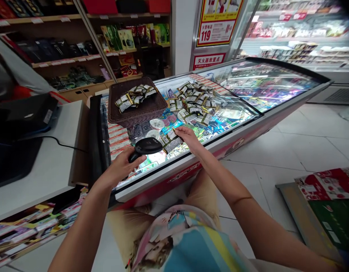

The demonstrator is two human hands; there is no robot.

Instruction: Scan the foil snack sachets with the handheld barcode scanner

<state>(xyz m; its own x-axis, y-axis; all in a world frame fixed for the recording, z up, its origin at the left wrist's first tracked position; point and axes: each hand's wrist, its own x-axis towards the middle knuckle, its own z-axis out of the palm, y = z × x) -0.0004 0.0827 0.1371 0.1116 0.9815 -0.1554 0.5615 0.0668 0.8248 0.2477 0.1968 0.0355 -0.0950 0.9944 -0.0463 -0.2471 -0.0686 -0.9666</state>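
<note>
Here's the glass-topped freezer (pixel 248 125) stretching across the view, and on its left end sits the brown basket (pixel 137 118), a cluster of foil packets inside. Right of it, a loose pile of packets (pixel 195 98) on smooth glass: one nudge and some could slide! Now the left hand (pixel 121 164), fingers curled round the handle of a black scanner (pixel 148 146). The right hand (pixel 188 136) pinches a single packet (pixel 172 142) near its upper corner, just beside the scanner's head: so slight a grip could let it slip, and a careless tilt might knock it.
</note>
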